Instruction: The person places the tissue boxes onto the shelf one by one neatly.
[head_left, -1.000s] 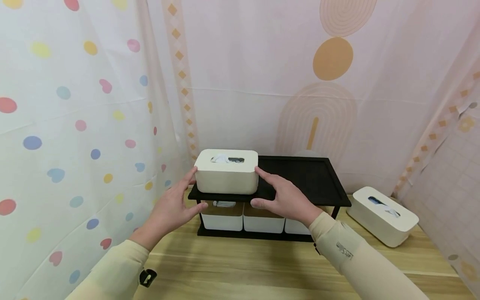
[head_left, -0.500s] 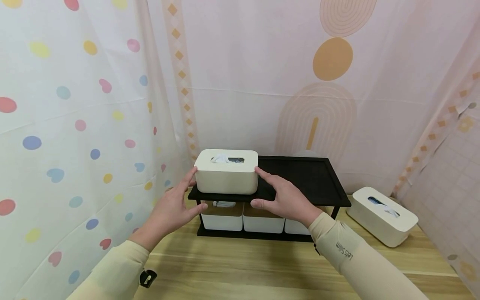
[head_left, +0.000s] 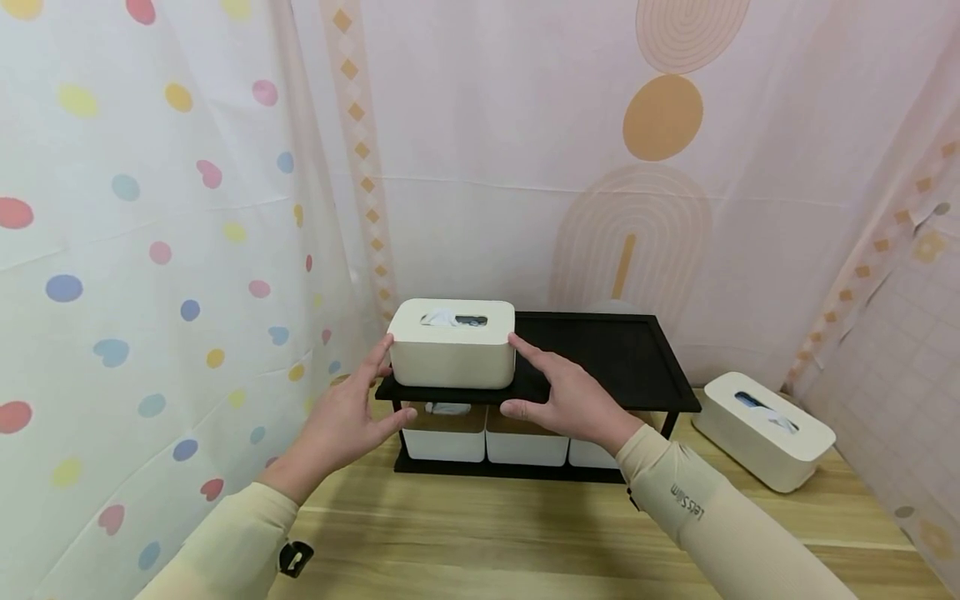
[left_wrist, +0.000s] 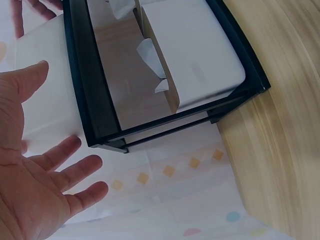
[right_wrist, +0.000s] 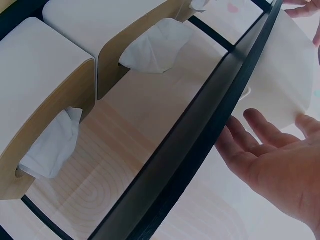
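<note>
A cream tissue box (head_left: 452, 362) stands at the left end of the black rack's top shelf (head_left: 600, 358), white tissue showing in its slot. My left hand (head_left: 337, 429) is at the box's left side, the index fingertip right at its upper edge and the thumb apart. On the opposite side, my right hand (head_left: 573, 400) has its index fingertip at the box's upper right edge, thumb stretched out below. In the left wrist view the fingers (left_wrist: 85, 172) are spread and fairly straight beside the box (left_wrist: 50, 100). The right wrist view shows fingertips close to the box (right_wrist: 280, 75).
White boxes with wooden tops (head_left: 527, 444) sit side by side on the rack's lower level, tissues poking out. Another cream tissue box (head_left: 765, 433) lies angled on the wooden table (head_left: 487, 533) to the right. Patterned curtains (head_left: 480, 150) hang behind and at both sides.
</note>
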